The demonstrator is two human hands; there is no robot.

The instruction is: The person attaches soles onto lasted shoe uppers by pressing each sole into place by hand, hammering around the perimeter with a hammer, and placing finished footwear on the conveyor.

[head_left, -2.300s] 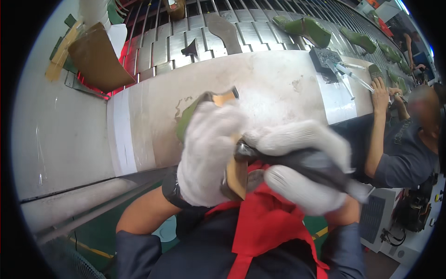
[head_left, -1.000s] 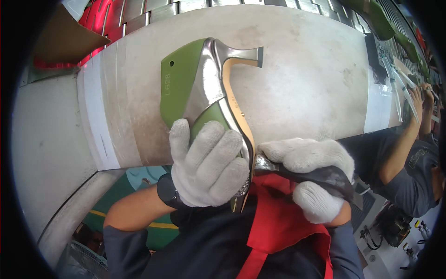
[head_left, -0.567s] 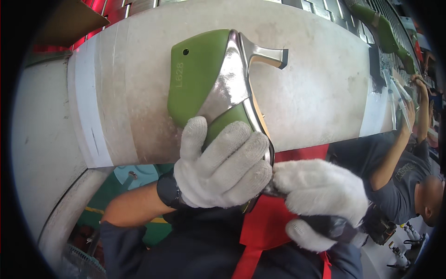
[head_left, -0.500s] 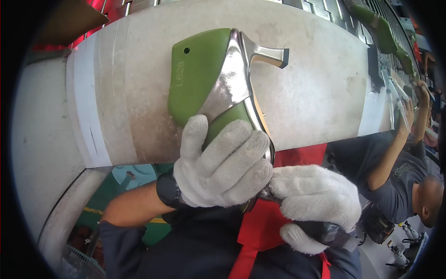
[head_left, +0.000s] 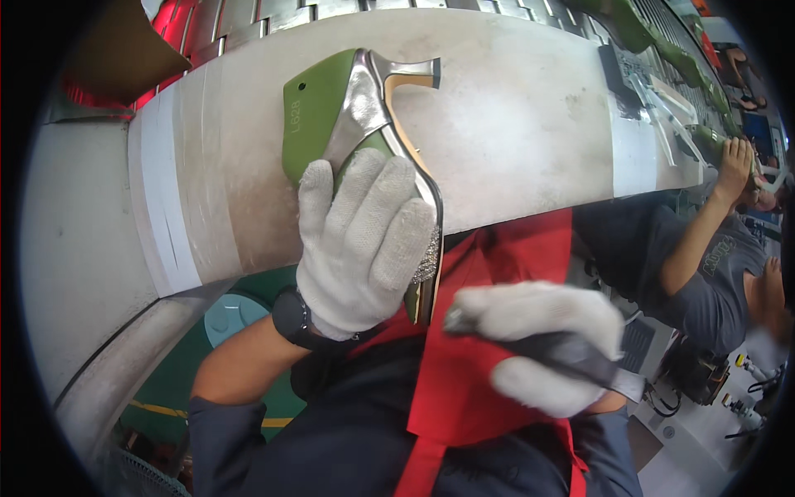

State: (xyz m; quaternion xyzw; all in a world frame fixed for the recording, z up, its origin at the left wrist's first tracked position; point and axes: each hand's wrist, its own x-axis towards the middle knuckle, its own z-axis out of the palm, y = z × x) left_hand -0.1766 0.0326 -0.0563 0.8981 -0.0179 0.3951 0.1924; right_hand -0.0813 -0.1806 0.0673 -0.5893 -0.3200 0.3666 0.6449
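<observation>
A silver high-heeled shoe (head_left: 362,108) on a green shoe last (head_left: 319,116) lies on its side over the pale work surface, heel pointing away to the right. My left hand (head_left: 360,248), in a white knitted glove, is closed around the shoe's front half. Glittery trim (head_left: 426,258) shows by its fingers, and the toe points down toward my red apron. Just right of the toe, apart from it, my gloved right hand (head_left: 538,327) grips a dark-handled tool (head_left: 571,356) with a metal end. Motion blurs this hand, and the tool's exact kind is unclear.
A strip of metal slats (head_left: 290,18) runs beyond the work surface (head_left: 513,108). Clear plastic pieces (head_left: 658,116) lie at its right end. More green lasts (head_left: 654,41) stand at the far right, where a co-worker's arm (head_left: 704,211) reaches in. A brown flap (head_left: 124,50) hangs far left.
The shoe and my left hand have shifted left in view, uncovering the glittery toe section. My right hand and its tool have come away from the shoe's toe.
</observation>
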